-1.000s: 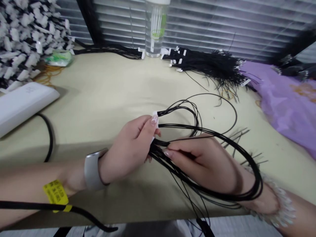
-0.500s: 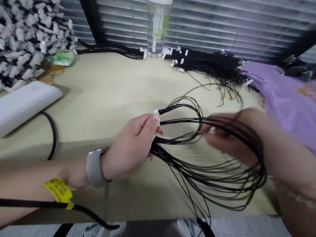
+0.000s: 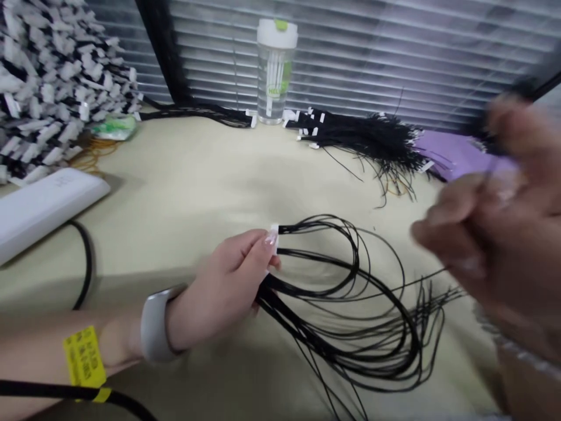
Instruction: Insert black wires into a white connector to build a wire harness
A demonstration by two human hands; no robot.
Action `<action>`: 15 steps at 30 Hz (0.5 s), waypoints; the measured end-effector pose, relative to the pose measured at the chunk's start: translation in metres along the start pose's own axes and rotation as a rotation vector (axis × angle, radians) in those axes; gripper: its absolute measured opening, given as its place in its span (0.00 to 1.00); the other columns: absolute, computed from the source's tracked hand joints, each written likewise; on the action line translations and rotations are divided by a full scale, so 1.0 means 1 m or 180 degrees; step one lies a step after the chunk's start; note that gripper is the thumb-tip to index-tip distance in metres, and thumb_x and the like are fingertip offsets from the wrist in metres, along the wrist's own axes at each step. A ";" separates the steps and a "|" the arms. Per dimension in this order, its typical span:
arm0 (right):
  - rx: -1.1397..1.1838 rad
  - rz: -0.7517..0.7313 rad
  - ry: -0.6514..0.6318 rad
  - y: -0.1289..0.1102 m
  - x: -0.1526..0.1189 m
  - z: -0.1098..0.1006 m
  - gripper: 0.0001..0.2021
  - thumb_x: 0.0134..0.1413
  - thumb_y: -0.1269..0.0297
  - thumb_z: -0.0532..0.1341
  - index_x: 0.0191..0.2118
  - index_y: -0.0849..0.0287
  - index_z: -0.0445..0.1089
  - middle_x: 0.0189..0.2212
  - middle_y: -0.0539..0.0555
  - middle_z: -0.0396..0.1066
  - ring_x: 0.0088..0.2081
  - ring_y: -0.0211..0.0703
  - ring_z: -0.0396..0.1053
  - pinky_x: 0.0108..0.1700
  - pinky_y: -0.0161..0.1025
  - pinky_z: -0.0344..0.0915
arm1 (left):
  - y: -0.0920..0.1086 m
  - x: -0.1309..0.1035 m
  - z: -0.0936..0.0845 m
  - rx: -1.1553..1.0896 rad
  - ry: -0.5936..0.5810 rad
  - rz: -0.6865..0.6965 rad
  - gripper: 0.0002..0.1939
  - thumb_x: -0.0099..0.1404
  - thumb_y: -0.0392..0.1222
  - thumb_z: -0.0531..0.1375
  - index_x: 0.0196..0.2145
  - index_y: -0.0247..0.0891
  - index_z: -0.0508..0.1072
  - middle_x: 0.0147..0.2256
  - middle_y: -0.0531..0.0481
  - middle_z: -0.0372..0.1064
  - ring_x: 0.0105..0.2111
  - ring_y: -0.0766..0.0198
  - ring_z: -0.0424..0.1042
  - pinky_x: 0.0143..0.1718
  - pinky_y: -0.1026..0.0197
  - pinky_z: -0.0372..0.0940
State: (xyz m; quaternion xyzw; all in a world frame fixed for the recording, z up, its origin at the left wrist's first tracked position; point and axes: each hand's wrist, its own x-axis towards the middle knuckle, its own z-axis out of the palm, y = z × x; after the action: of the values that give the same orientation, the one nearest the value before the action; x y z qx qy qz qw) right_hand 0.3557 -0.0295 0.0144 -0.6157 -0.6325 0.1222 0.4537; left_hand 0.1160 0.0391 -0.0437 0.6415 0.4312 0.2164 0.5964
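My left hand (image 3: 223,275) is closed around a bundle of thin black wires (image 3: 394,362), with the thumb pressed on a white connector (image 3: 274,229) at their end. From this grip the wires curve out in loops to the right, and loose ends hang toward the table's front edge. My right hand (image 3: 495,222) is raised at the right, blurred by motion, its fingers curled. One black wire (image 3: 423,279) runs nearly straight from the bundle to this hand and seems pinched there; the fingertips are smeared.
Along the back lie black wire bundles (image 3: 363,137) and a clear bottle (image 3: 272,76) with a white lid. A heap of white-ended wires (image 3: 52,88) fills the left, behind a white device (image 3: 48,204). Purple plastic (image 3: 451,155) lies at right. A black cable (image 3: 48,390) crosses my left forearm.
My right hand has moved up and right, away from the wire loops, with one wire drawn out straighter. My left hand keeps its grip. The view has tilted slightly upward.
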 end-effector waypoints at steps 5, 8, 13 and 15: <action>0.0015 -0.0063 -0.0847 -0.015 -0.017 0.038 0.02 0.57 0.68 0.58 0.35 0.56 0.68 0.27 0.48 0.70 0.28 0.31 0.67 0.29 0.28 0.63 | 0.000 -0.003 -0.002 0.0016 -0.0328 0.0342 0.22 0.68 0.55 0.46 0.23 0.36 0.59 0.20 0.56 0.52 0.18 0.73 0.52 0.17 0.71 0.52; -0.0560 -0.0452 -0.0847 -0.012 -0.021 0.047 0.03 0.56 0.71 0.58 0.34 0.58 0.67 0.28 0.48 0.69 0.29 0.30 0.66 0.31 0.28 0.62 | 0.002 -0.003 -0.003 -0.0066 -0.0572 0.0334 0.22 0.68 0.54 0.45 0.23 0.36 0.58 0.20 0.56 0.52 0.18 0.73 0.52 0.18 0.69 0.51; -0.0470 -0.0675 -0.0884 -0.006 -0.027 0.054 0.03 0.57 0.71 0.57 0.36 0.56 0.65 0.35 0.49 0.69 0.35 0.33 0.67 0.35 0.32 0.64 | 0.003 -0.004 -0.004 -0.0082 -0.0625 0.0389 0.22 0.69 0.53 0.44 0.23 0.36 0.56 0.20 0.57 0.50 0.20 0.72 0.50 0.21 0.68 0.51; -0.0488 -0.0669 -0.0867 -0.006 -0.028 0.056 0.03 0.57 0.71 0.57 0.36 0.56 0.65 0.33 0.49 0.68 0.33 0.33 0.66 0.34 0.32 0.63 | 0.004 -0.005 -0.004 -0.0083 -0.0654 0.0366 0.22 0.69 0.53 0.44 0.23 0.36 0.56 0.20 0.57 0.50 0.20 0.72 0.50 0.21 0.68 0.51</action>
State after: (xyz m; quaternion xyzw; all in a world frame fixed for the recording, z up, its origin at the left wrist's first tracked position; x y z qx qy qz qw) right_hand 0.3064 -0.0332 -0.0247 -0.5568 -0.7564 0.1079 0.3259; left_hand 0.1113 0.0381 -0.0376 0.6762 0.3275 0.1889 0.6323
